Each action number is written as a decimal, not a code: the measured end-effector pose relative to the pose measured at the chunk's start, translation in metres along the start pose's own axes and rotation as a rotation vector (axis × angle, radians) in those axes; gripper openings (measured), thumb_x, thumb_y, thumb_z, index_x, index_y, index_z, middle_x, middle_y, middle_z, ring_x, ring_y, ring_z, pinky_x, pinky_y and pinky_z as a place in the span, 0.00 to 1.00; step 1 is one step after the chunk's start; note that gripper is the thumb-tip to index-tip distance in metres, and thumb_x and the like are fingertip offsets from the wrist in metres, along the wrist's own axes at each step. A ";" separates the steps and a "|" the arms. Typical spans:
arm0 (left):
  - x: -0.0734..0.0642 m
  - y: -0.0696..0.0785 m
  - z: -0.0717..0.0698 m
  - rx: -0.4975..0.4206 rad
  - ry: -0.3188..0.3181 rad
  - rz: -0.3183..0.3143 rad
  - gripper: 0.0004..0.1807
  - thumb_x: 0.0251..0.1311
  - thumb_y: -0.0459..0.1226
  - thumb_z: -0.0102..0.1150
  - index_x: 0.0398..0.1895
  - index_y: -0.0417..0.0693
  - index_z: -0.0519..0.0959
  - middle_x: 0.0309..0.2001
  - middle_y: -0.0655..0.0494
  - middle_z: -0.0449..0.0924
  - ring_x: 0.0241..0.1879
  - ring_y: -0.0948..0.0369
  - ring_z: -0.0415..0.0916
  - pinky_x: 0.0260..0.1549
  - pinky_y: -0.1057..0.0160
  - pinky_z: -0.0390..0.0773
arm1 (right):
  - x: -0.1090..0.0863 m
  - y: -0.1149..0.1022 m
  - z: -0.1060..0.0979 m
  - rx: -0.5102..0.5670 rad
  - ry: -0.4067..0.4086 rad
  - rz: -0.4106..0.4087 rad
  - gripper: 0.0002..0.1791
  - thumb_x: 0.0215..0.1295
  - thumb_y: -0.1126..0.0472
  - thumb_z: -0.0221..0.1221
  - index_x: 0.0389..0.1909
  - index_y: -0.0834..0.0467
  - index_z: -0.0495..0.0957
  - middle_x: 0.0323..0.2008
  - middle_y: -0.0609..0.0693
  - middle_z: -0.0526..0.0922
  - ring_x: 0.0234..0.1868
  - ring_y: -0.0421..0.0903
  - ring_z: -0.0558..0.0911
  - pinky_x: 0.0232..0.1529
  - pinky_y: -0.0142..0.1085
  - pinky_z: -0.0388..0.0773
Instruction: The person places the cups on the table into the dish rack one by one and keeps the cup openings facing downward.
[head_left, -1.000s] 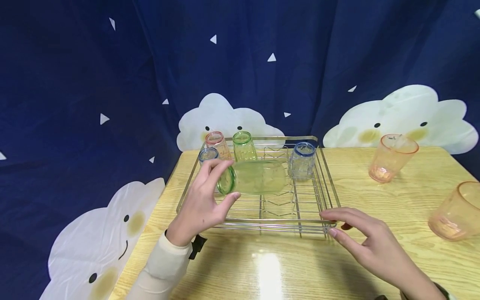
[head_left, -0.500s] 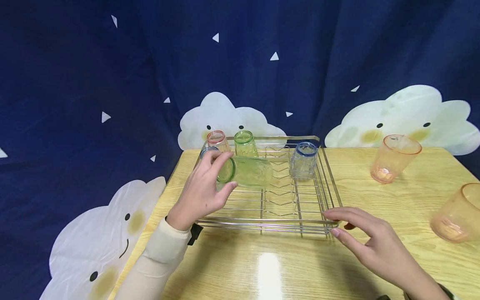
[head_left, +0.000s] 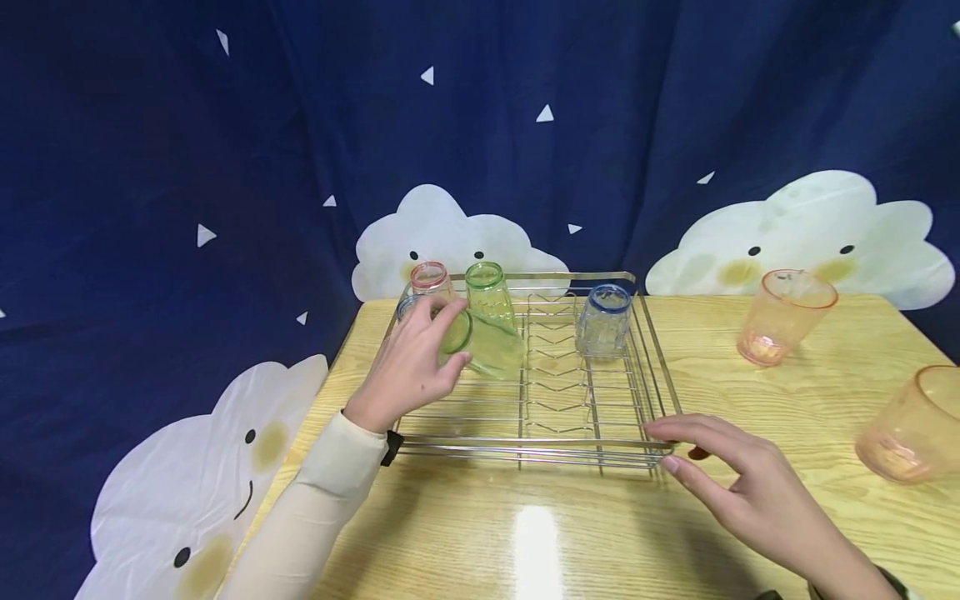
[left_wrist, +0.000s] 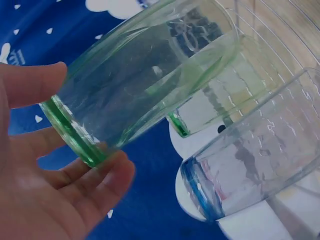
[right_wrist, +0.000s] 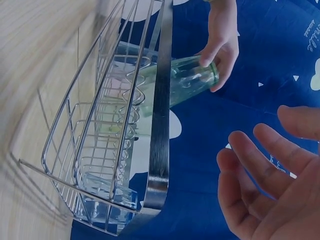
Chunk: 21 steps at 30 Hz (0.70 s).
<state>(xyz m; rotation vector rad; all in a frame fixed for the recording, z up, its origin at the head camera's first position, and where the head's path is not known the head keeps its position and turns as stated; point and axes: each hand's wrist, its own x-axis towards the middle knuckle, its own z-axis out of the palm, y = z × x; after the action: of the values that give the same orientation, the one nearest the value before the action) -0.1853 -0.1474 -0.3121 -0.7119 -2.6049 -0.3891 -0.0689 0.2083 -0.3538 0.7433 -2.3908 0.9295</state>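
My left hand (head_left: 408,358) grips a clear green drinking glass (head_left: 495,346) by its thick base, thumb and fingers round the green band. The glass slants, mouth down and to the right, above the left half of a wire dish rack (head_left: 555,443). In the left wrist view, an upside-down green glass (left_wrist: 220,95) and a blue-based glass (left_wrist: 255,150) stand beside the held glass (left_wrist: 150,75). Near the rack's front right corner is my right hand (head_left: 738,483), fingers loosely bent and holding nothing. The right wrist view shows it apart from the rack.
Upside down in the rack's back left are a pink glass (head_left: 431,279) and a green one; a blue one there is partly hidden by my left hand. Another blue glass (head_left: 606,325) stands at the right. Two orange tumblers (head_left: 783,321) stand upright on the table.
My left hand has moved slightly up and away, and the green glass has gone from nearly level to tilted mouth-down. The right hand stays almost still.
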 end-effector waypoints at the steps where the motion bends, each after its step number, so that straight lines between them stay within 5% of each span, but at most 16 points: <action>1: 0.002 0.000 0.001 0.009 -0.016 -0.005 0.35 0.56 0.41 0.67 0.69 0.50 0.69 0.60 0.46 0.71 0.56 0.49 0.74 0.50 0.46 0.80 | 0.000 0.000 0.000 0.000 0.001 0.002 0.27 0.51 0.71 0.70 0.50 0.45 0.83 0.48 0.39 0.86 0.51 0.20 0.77 0.44 0.15 0.73; 11: 0.018 0.004 0.005 0.140 -0.143 0.011 0.34 0.58 0.43 0.69 0.68 0.53 0.69 0.58 0.46 0.73 0.45 0.49 0.77 0.38 0.51 0.81 | -0.004 0.006 -0.002 0.030 0.017 -0.018 0.26 0.50 0.72 0.70 0.50 0.47 0.84 0.47 0.40 0.87 0.52 0.21 0.77 0.44 0.15 0.73; 21: 0.030 -0.002 0.011 0.131 -0.205 -0.009 0.34 0.58 0.42 0.69 0.68 0.52 0.69 0.56 0.45 0.74 0.46 0.49 0.78 0.42 0.50 0.81 | -0.004 0.004 -0.007 -0.012 -0.014 0.010 0.27 0.51 0.72 0.70 0.50 0.43 0.83 0.48 0.37 0.86 0.53 0.20 0.76 0.45 0.15 0.73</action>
<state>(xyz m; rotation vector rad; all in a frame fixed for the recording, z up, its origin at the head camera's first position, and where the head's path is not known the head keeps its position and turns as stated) -0.2134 -0.1329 -0.3085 -0.7291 -2.7956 -0.1531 -0.0673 0.2170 -0.3538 0.7370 -2.4122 0.9156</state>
